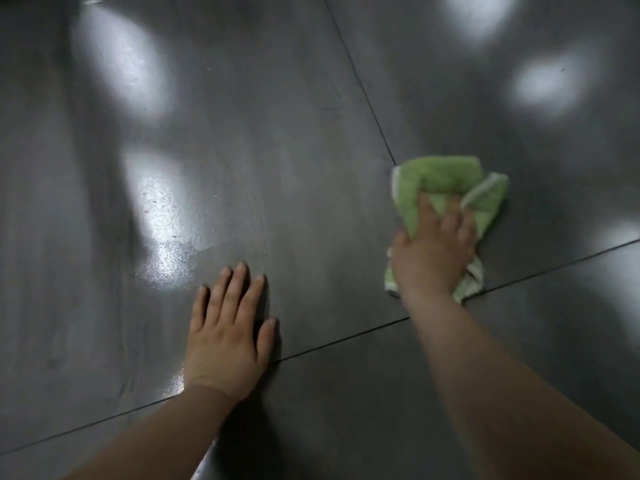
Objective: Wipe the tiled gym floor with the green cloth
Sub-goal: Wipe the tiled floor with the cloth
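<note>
- Cloth (446, 188): green, bunched, lies on dark grey floor (294, 140) at right of view, w/ its near end touching a long seam (346, 341) that runs across the view.
- Diagonal seam (360, 81) comes down from the top to cloth's far-left corner & vanishes under it. Where the 2 seams cross is hidden.
- R hand (433, 251): on top of cloth, fingers dug into its folds, thumb at the left edge. Reads as a grip w/ a downward press. Hand is motion-blurred, so exact finger curl is unclear.
- L hand (228, 327): flat on bare floor, well apart from cloth, fingers straight & slightly spread, holding nothing. Looks like a brace for body weight.
- Glare (162, 216) just beyond L hand's fingertips has a wet-looking sheen. Faint curved smears (256, 188) arc across the tile btwn the hands.
- Step in hand, my read: a wiping stroke on the right-side tile.
- To do it well: press thru the palm, not just fingertips, so more cloth meets the tile.
- Overlap strokes, as the smears suggest passes that left residue.
- Run cloth along the seams too, since dirt prob. sits in the grooves.
- Bunched cloth covers little area. Refolding to a flat pad would prob. wipe wider & expose a clean face.
- Put weight on L hand, but lightly enough that R arm can sweep freely. Avoid planting L palm on the shiny patch, which may be slippery.
- Progress: can't tell how much floor is done, as only this patch is in view.
</note>
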